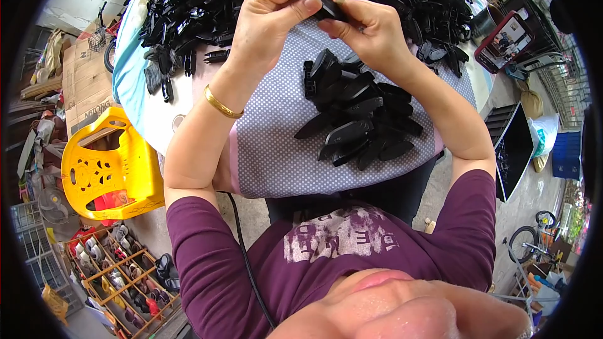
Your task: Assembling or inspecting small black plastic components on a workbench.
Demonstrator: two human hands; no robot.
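Both hands hold one small, dark, curved black plastic piece (330, 9) above the far part of the table. My left hand (267, 22) pinches its left end between thumb and fingers; a tan finger cover wraps one finger. On the other side, my right hand (375, 30) has its thumb and fingers closed on the piece's right end. Below the hands, a smaller pile of glossy black plastic pieces (361, 122) lies on a grey dotted cloth (270, 144). Behind them spreads a large heap of similar black pieces (195, 3). Their exact kind cannot be made out.
A yellow plastic chair (135, 176) stands left of the table, near a cardboard sheet (91, 81). At the right edge a phone (507, 41) is propped up, with a black bin (512, 150) below. A cable (242, 238) runs past my left side.
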